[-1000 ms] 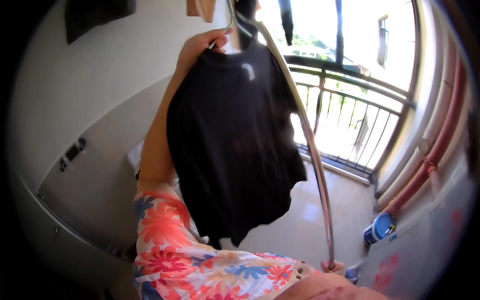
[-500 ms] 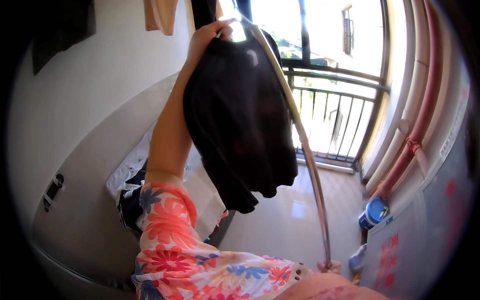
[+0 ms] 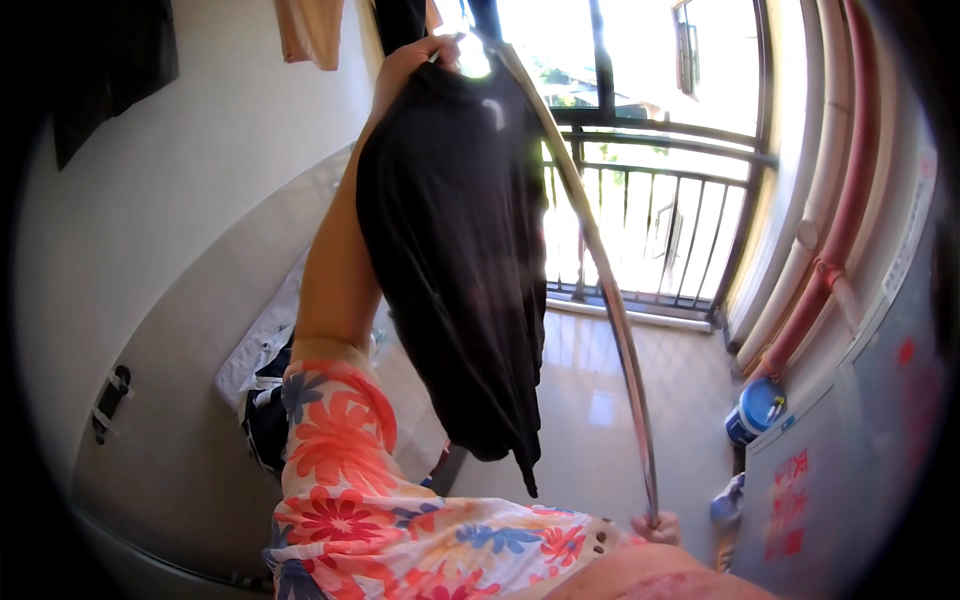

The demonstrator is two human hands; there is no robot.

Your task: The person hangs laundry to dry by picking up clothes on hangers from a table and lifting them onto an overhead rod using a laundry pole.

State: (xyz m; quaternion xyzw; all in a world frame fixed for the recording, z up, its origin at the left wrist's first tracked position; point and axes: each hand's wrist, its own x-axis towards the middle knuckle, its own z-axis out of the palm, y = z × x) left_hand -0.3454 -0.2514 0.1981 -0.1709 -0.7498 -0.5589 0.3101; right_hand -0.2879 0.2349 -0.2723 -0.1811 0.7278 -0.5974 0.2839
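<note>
High in front of me, my left hand [image 3: 420, 58] is closed at the neck of a black top [image 3: 450, 240], where a bit of what looks like a hanger shows. The top hangs down with a small pale mark near its neckline. Low on the right, my right hand [image 3: 657, 528] wraps round the bottom end of a long thin pole [image 3: 590, 235]. This pole slants up beside the top, and its upper end meets the neck area near my left hand. Glare hides the exact contact there.
A black railing [image 3: 640, 225] and bright window stand ahead. Pink and cream pipes [image 3: 850, 200] run down the right wall, with a blue-lidded bucket [image 3: 757, 408] below. Dark clothes [image 3: 120, 75] hang upper left; a cloth pile [image 3: 262, 400] lies left of my arm.
The black top has swung and turned, now hanging narrower and lower, with its hem shifted left. Both hands keep their hold and have barely moved.
</note>
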